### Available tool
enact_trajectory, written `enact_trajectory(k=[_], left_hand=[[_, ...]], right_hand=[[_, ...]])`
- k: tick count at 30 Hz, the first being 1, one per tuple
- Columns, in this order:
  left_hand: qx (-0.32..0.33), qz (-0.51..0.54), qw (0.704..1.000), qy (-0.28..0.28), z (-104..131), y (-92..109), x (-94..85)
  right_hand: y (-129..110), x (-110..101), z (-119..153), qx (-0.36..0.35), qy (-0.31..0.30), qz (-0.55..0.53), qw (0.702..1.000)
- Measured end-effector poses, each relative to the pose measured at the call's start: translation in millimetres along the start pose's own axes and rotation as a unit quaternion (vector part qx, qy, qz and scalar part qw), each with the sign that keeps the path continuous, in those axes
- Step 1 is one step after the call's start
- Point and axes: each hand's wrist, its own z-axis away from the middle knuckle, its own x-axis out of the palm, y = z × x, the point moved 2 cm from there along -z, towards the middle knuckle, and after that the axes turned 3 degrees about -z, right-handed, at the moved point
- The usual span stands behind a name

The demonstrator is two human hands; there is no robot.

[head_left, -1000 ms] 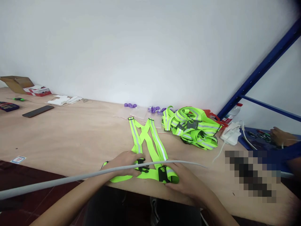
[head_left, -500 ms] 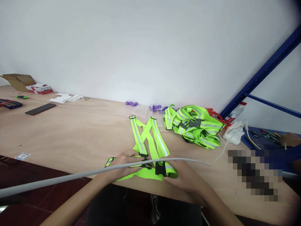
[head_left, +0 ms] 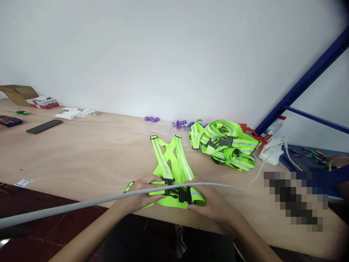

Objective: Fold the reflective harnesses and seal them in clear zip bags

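Observation:
A lime-yellow reflective vest made of straps (head_left: 185, 158) lies near the table's front edge, its straps crossing at the far end. My left hand (head_left: 140, 193) is closed on the vest's left side, beside a black prong buckle half (head_left: 173, 193). On the other side, my right hand (head_left: 207, 198) grips a looped strap beside the black socket buckle half (head_left: 185, 195). The two buckle halves are close but apart. A grey cable (head_left: 109, 199) passes in front of both hands and hides some fingers.
A heap of similar reflective vests (head_left: 223, 145) lies behind on the right, near purple pieces (head_left: 184, 124) and clear plastic bags (head_left: 161, 127). Further right are a white power strip (head_left: 271, 152), a bottle (head_left: 275, 129), and a co-worker's hand (head_left: 338, 161). A dark flat bar (head_left: 44, 126) lies left.
My left hand has shifted slightly right, bringing its buckle half nearer the socket half. The left shoulder strap has shifted with it. My right hand has barely moved.

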Motion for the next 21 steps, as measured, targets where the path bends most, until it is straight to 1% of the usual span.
enact_trajectory(k=[5, 8, 12, 13, 17, 21], left_hand=[[0.018, 0.004, 0.999, 0.032, 0.2, 2.8, 2.3], [0.015, -0.007, 0.999, 0.032, 2.2, 1.4, 2.9], [-0.010, -0.021, 0.999, 0.025, 3.8, 1.4, 1.6], [-0.001, -0.025, 0.999, 0.024, 3.8, 2.4, 1.3], [0.070, -0.039, 0.996, 0.036, 3.8, 6.8, 1.6], [0.079, -0.016, 0.995, 0.054, 4.2, 6.0, 3.8]], right_hand=[[-0.5, 2.0, 0.3, 0.003, 0.013, -0.002, 1.000], [0.4, 2.9, 0.4, 0.007, 0.021, 0.003, 1.000], [-0.8, 2.3, -0.4, 0.006, 0.022, 0.002, 1.000], [-1.5, 2.2, -0.7, 0.004, 0.018, 0.000, 1.000], [-1.9, 3.1, -1.0, 0.009, 0.002, 0.003, 1.000], [4.2, 6.1, 0.1, 0.044, -0.005, 0.017, 0.999]])
